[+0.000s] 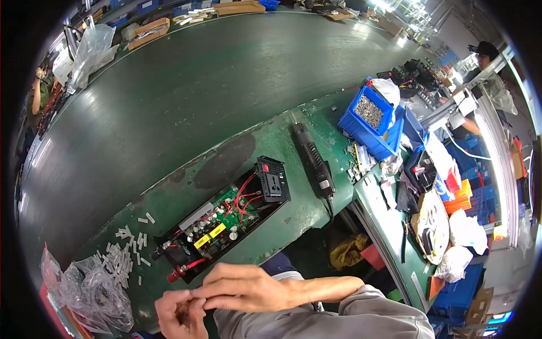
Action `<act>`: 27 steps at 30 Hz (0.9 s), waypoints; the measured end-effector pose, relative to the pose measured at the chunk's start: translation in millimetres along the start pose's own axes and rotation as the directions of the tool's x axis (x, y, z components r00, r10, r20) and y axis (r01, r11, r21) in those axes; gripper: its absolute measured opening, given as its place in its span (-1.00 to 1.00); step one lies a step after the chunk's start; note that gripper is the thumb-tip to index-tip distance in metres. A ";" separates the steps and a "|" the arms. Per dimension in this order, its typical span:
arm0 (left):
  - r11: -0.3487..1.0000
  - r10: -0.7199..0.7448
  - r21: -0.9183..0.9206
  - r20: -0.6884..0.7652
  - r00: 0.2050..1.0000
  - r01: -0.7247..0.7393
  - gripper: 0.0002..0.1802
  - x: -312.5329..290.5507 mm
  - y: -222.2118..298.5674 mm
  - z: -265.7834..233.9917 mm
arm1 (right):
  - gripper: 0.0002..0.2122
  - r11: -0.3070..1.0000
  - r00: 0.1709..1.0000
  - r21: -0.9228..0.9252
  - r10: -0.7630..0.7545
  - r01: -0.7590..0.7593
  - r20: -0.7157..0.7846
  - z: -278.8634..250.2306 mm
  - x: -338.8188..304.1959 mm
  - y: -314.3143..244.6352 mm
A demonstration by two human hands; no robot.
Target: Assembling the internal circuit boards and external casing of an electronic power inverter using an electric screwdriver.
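Observation:
My left hand (179, 313) and my right hand (243, 287) meet at the bench's near edge, fingertips together. The left fingers are curled closed, and the right thumb and fingers pinch against them. Whatever they may hold is hidden. Just beyond them lies an open power inverter (228, 217), a long black case with a green circuit board, yellow-wrapped parts and red wires. Its black end panel (272, 179), with a socket and red switch, stands at the far right end. A red terminal (176, 274) sticks out of the near left end, close to my hands.
Small pale strips (121, 257) lie scattered left of the inverter, beside a clear plastic bag (93, 291). A black electric screwdriver (311, 155) rests to the right. Blue bins (370, 130) hold screws. A green conveyor belt (169, 101) runs behind; other people stand at both sides.

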State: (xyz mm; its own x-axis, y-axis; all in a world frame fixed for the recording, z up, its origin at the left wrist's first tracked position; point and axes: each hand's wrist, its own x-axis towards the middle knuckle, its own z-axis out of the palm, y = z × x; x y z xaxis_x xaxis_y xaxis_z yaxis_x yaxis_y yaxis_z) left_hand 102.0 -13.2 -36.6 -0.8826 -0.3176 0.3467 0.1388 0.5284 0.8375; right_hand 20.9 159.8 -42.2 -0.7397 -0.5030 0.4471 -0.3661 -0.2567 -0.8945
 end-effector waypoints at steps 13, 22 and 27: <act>0.989 0.064 -0.144 0.200 0.978 -0.035 -0.17 45.3 10.1 16.0 | -0.84 0.965 0.940 0.017 0.260 -0.263 -0.223 -32.5 -26.2 4.0; 0.927 -0.090 -0.330 0.273 0.958 0.181 -0.68 60.9 31.6 41.8 | -0.86 0.957 0.922 -0.011 0.277 -0.291 -0.270 -41.8 -33.7 9.2; 0.875 -0.092 -0.424 0.326 0.941 0.233 -0.73 61.3 24.5 47.1 | -0.89 0.947 0.902 0.032 0.314 -0.319 -0.296 -44.3 -37.3 8.6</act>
State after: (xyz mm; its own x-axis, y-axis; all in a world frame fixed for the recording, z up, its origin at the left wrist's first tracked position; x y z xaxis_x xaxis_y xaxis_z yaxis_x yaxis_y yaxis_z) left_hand 30.1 17.4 -14.8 -0.9897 -0.0907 0.1111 0.1064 0.0547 0.9928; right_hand 20.3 212.9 -66.8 -0.9492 -0.2904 0.1212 -0.0930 -0.1089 -0.9897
